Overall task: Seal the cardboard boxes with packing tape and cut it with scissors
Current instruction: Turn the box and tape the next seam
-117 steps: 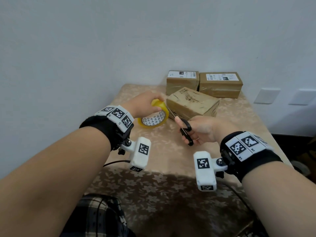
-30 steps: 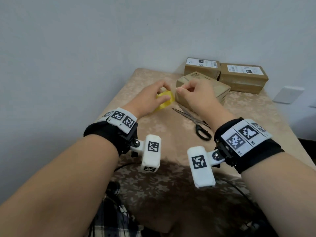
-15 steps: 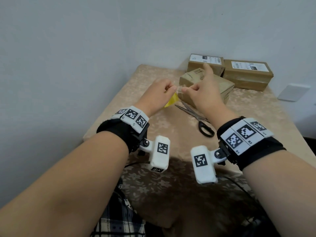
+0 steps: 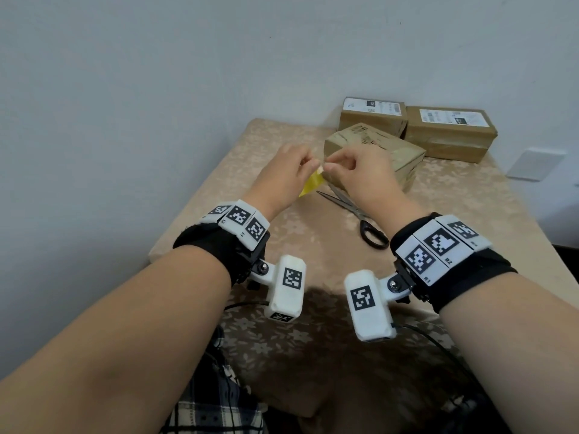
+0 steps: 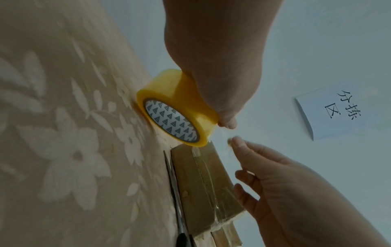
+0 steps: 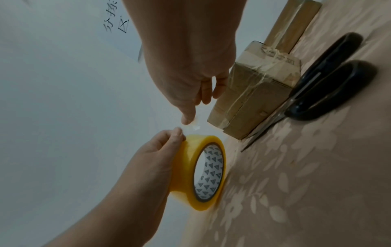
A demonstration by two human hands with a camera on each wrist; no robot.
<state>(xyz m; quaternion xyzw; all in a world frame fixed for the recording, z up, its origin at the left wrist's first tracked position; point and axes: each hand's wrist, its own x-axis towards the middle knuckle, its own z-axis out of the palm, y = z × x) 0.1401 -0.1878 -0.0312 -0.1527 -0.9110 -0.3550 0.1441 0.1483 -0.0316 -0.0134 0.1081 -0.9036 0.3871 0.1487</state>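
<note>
My left hand (image 4: 283,173) grips the tape roll (image 6: 198,172), frame centre; right hand (image 4: 360,173) pinches its free end. Nearest box (image 4: 376,148) already shows tape; scissors (image 4: 354,211) idle on desk (image 4: 470,198). Pull, stick, cut remain.

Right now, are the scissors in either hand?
No, the scissors lie on the table beside the nearest box, while the left hand grips the tape roll and the right hand pinches its free end.

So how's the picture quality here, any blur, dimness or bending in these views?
Head view: bright and evenly lit, wide-angle bend at the forearms, a soft shadow on the table edge nearest the person. Both wrist views: dim and bluish, strongly tilted; tape roll fairly sharp, scissors handles slightly soft.
</note>
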